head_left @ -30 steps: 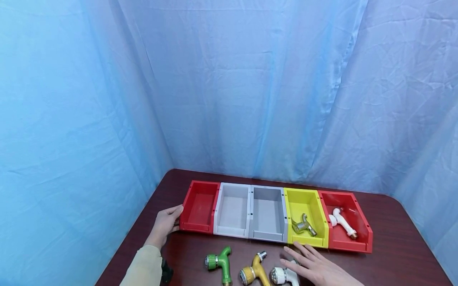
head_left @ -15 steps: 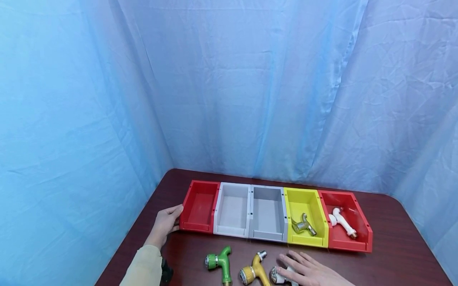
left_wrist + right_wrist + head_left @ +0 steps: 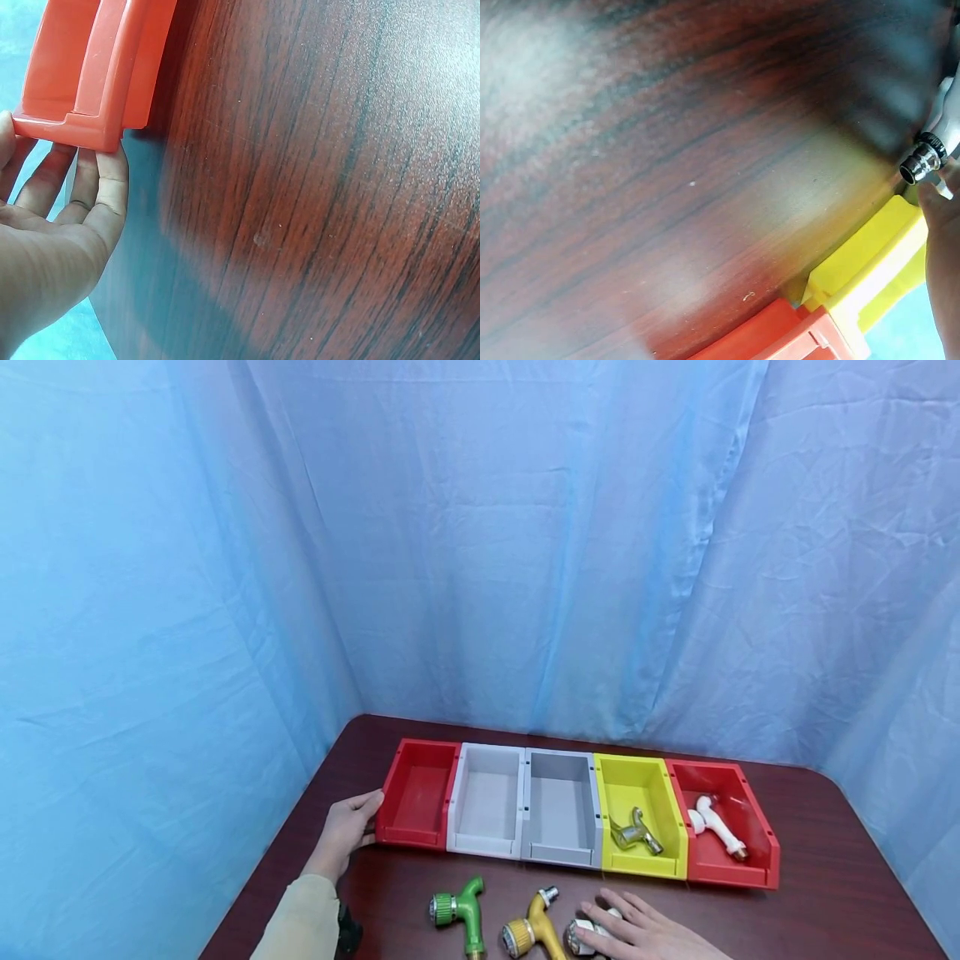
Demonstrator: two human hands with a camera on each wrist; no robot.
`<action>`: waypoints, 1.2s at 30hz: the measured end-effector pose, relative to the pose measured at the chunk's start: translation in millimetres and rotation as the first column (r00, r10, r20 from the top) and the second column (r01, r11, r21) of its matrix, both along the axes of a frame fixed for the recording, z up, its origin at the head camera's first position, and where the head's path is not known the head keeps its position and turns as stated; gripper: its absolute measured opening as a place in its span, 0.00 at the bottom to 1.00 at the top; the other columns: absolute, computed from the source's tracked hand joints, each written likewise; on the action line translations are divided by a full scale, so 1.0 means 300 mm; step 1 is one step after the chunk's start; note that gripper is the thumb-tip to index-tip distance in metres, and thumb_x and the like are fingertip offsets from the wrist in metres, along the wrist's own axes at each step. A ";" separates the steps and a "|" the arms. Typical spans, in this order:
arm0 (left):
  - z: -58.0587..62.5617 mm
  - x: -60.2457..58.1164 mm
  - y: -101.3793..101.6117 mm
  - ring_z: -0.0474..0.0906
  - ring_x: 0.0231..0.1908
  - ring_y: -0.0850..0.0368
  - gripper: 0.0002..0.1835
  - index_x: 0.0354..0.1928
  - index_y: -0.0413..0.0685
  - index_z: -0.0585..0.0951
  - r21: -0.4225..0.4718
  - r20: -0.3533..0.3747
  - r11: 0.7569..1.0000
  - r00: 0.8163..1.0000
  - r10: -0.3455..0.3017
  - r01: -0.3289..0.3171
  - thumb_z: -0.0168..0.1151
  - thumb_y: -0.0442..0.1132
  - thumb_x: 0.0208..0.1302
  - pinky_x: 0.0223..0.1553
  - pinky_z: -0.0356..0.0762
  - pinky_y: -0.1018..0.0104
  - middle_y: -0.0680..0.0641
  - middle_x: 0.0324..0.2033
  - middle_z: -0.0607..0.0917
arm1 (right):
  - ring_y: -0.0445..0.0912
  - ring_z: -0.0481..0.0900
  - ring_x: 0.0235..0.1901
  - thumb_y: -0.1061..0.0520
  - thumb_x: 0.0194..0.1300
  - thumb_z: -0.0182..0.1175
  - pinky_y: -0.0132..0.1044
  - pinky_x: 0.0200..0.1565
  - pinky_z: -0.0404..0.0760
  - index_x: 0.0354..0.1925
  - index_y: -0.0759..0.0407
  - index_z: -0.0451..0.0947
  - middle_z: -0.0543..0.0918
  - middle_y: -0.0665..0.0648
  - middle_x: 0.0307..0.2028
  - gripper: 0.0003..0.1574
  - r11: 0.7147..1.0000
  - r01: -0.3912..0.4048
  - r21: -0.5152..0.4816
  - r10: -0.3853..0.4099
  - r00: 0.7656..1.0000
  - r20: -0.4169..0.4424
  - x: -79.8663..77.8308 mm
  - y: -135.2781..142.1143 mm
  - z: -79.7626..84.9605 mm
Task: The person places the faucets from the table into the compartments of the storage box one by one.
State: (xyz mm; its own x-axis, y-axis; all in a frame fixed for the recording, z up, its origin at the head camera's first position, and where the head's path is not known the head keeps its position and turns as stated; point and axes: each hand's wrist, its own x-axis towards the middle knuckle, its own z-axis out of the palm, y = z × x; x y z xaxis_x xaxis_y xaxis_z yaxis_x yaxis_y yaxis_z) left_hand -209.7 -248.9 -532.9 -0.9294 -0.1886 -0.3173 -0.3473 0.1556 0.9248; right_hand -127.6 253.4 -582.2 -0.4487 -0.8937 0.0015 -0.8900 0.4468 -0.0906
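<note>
At the left end of a row of bins, my left hand [image 3: 347,831] holds the outer side of a red bin [image 3: 417,793]. In the left wrist view its thumb is at the rim and the fingertips are against the outer wall. My right hand [image 3: 647,933] is over a white tap [image 3: 581,935] near the front of the table, fingers spread and covering much of it. The tap's chrome threaded end [image 3: 921,163] shows beside the hand in the right wrist view. Left of it lie a yellow tap [image 3: 542,922] and a green tap [image 3: 468,910].
A white bin [image 3: 487,846], a grey bin [image 3: 561,856], a yellow bin [image 3: 645,864] and another red bin [image 3: 731,875] continue the row. A metallic tap [image 3: 636,832] lies in the yellow bin, a second white tap [image 3: 716,827] in the right red one. Blue curtains [image 3: 480,568] surround the table.
My right hand has drawn back from the front of the yellow bin, down and left over the white tap. The left hand has stayed at the red bin.
</note>
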 end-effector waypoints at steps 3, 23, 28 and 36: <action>-0.002 0.000 0.000 0.80 0.59 0.38 0.31 0.74 0.42 0.70 -0.002 -0.002 1.000 1.000 0.000 0.000 0.56 0.52 0.77 0.52 0.85 0.50 0.31 0.66 0.76 | 0.56 0.70 0.70 0.23 0.73 0.44 0.57 0.57 0.81 0.82 0.34 0.48 0.66 0.50 0.76 0.47 1.000 -0.013 0.014 0.013 1.000 -0.014 0.001 -0.011 0.003; -0.012 -0.003 -0.004 0.80 0.59 0.38 0.31 0.73 0.42 0.71 0.000 -0.007 1.000 1.000 0.001 -0.001 0.57 0.53 0.76 0.50 0.86 0.52 0.31 0.65 0.76 | 0.51 0.76 0.63 0.23 0.74 0.42 0.52 0.54 0.82 0.81 0.31 0.49 0.71 0.50 0.72 0.44 0.999 -0.004 0.038 0.006 0.999 -0.036 0.013 -0.042 0.012; -0.016 -0.002 -0.005 0.79 0.59 0.37 0.30 0.73 0.42 0.71 0.012 -0.016 1.000 1.000 -0.003 0.003 0.56 0.51 0.77 0.51 0.86 0.51 0.32 0.65 0.77 | 0.48 0.77 0.59 0.24 0.73 0.45 0.51 0.53 0.83 0.80 0.31 0.51 0.75 0.50 0.68 0.44 1.000 0.003 0.010 -0.003 0.999 -0.041 0.016 -0.045 0.011; -0.016 -0.004 -0.005 0.78 0.61 0.36 0.31 0.73 0.42 0.71 0.019 -0.022 1.000 1.000 -0.011 0.011 0.57 0.52 0.77 0.51 0.85 0.50 0.32 0.65 0.76 | 0.47 0.77 0.58 0.23 0.72 0.47 0.50 0.52 0.84 0.80 0.31 0.52 0.75 0.49 0.67 0.45 1.000 0.003 -0.014 -0.004 0.998 -0.070 0.019 -0.042 0.008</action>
State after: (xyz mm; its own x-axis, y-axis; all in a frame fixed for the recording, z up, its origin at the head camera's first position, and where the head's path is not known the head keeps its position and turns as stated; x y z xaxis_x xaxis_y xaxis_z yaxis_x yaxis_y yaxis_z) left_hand -210.9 -250.4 -537.7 -0.9382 -0.1726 -0.3000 -0.3250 0.1418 0.9350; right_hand -122.0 240.9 -579.9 -0.4502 -0.8918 0.0452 -0.8929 0.4490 -0.0337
